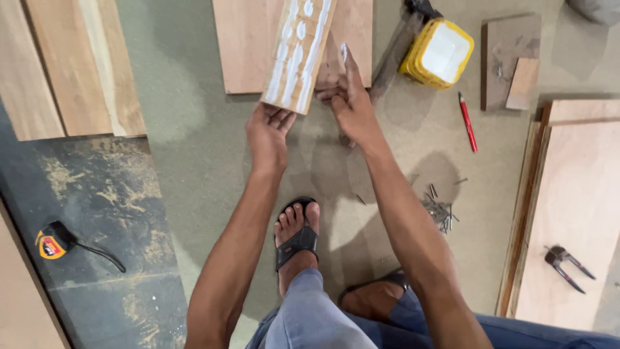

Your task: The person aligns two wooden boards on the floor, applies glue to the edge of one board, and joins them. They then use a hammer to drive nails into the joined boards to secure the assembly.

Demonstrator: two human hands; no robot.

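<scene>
1. Head view looks straight down at the floor (213,161). Nearest the camera are the person's knees in blue trousers and a foot in a black sandal (297,236).
2. A little further out, a scatter of nails (440,210) lies on the floor to the right of the foot. A tape measure (53,243) sits on a dark sheet at the left edge, and pincers (567,262) rest on a plywood sheet (575,213) at the right edge.
3. Both forearms stretch forward and converge over the middle of the floor. The left hand (268,132) grasps the near end of a narrow wood strip (298,55), thumb and fingers clamped round its bottom edge. The strip is tilted up off the floor and its upper face carries white smears of glue.
4. The right hand (352,97) is released and flat, just beside the strip's right edge. Its fingers (345,55) point away and are tipped with white; it grips nothing.
5. Judging by this, the step in hand is spreading glue on the strip. The next move seems to call for a steady left grip while the right fingertips even out the smears.
6. Beyond the hands lies a plywood board (248,45). A hammer (397,48), a yellow glue tub (439,52) and a red pencil (467,121) lie toward the far right corner, and planks (71,64) toward the far left.
</scene>
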